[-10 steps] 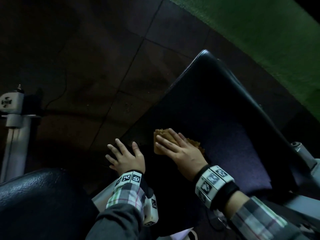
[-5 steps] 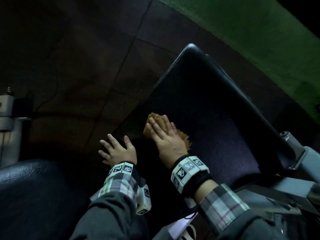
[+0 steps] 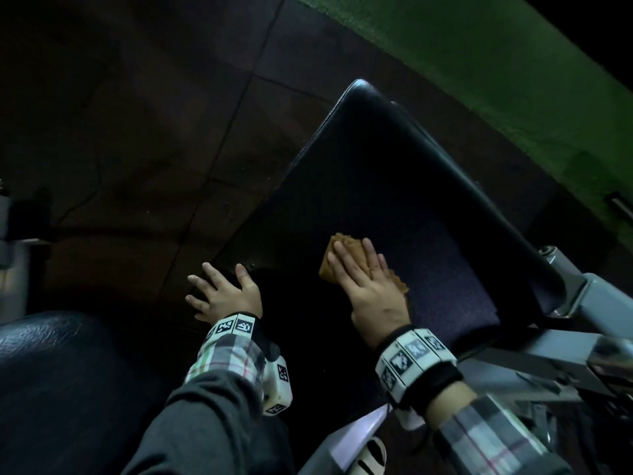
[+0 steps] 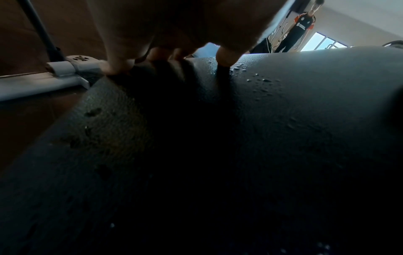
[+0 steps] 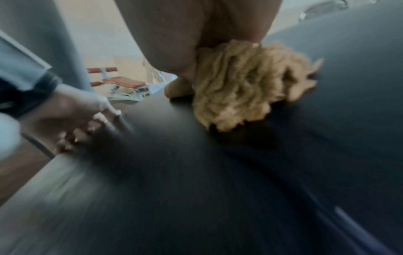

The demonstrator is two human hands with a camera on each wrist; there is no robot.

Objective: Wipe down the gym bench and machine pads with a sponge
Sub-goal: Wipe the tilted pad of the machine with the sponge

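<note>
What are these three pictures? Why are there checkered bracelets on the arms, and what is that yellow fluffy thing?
A person is cleaning gym equipment while wearing three cameras. The big picture comes from a camera on their head, looking down. The other two come from cameras strapped to each wrist; the checkered bands are part of those straps.

The yellow fluffy thing is a sponge. The right hand lies flat on top of it, fingers straight, pressing it onto the black bench pad. The right wrist picture shows the sponge up close, blurry.

The left hand holds nothing. Its spread fingers rest at the pad's edge. The left wrist picture shows little water drops on the pad beside the fingertips.

Below is a dark tiled floor.
</note>
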